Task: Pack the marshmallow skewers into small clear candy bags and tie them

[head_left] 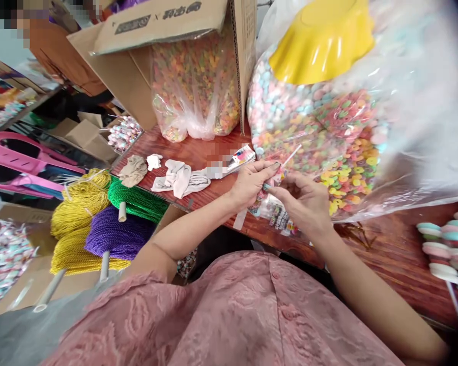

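Hands [251,182] pinched a white stick [292,156] around its lower end, near the front edge of the worktop [397,254], beside a bulging, clear candy bag [404,173].

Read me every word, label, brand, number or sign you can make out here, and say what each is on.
"×": on the flap of the open brown cardboard box; the dark characters either side are too blurred to read.
Pale print on a dark label, on the clear plastic packet below the hands: too small and blurred.
Faint vertical print on the box's side: unreadable.
No whole word or number is legible.
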### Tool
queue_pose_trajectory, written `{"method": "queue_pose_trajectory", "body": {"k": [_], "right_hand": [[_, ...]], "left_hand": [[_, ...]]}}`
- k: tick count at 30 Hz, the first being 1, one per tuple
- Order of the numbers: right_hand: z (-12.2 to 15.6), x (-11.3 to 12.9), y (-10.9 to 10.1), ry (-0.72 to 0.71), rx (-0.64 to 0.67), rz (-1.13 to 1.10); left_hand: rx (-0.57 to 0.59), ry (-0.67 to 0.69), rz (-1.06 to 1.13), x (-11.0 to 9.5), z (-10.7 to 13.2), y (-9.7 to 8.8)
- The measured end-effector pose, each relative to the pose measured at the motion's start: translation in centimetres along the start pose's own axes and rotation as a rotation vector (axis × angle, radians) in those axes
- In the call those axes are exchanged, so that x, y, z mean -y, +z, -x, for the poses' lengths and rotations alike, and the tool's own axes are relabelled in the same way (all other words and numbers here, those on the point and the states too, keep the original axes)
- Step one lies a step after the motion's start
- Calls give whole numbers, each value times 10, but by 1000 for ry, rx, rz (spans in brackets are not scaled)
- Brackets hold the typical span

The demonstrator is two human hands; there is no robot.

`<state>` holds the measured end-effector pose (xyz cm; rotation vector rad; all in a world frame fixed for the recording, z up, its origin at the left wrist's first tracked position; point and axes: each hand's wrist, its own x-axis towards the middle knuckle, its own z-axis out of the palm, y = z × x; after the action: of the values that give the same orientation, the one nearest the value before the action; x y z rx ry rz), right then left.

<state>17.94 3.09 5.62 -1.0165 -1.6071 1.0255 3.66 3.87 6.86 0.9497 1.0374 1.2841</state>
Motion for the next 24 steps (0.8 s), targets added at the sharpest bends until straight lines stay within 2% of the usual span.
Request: {"method": "queue_pose_trajectory", "body": {"k": [3, 6, 11, 14, 16, 18, 20, 22, 23, 24], "right_hand": [[-5, -3, 12, -4, -143, -73], [-11, -5, 14, -50, -159, -122], [-8, -11, 20, -215, -257, -63], [-2, -11, 27, -261, -314, -27], [-3, -10, 28, -222, -326, -48], [-9, -9, 23, -92, -354, -143], [-16, -8, 12, 51, -439, -303], [-20, -7, 0, 109, -487, -430], [-19, -6, -5, 109, -450, -445], [-16, -5, -9, 114, -360, -430]], "left_hand": [[-78, 172, -124, 6, 6, 8], [-125, 263, -214, 11, 12, 9], [-42, 136, -134, 17, 21, 5], [18, 70, -47, 17, 26, 5], [49, 36, -68, 15, 30, 4], [78, -6, -144, 14, 34, 2], [104, -65, -201, 14, 39, 0], [104, -124, -208, 14, 42, -1], [100, -146, -193, 14, 43, -1], [100, -163, -166, 13, 44, -1]]}}
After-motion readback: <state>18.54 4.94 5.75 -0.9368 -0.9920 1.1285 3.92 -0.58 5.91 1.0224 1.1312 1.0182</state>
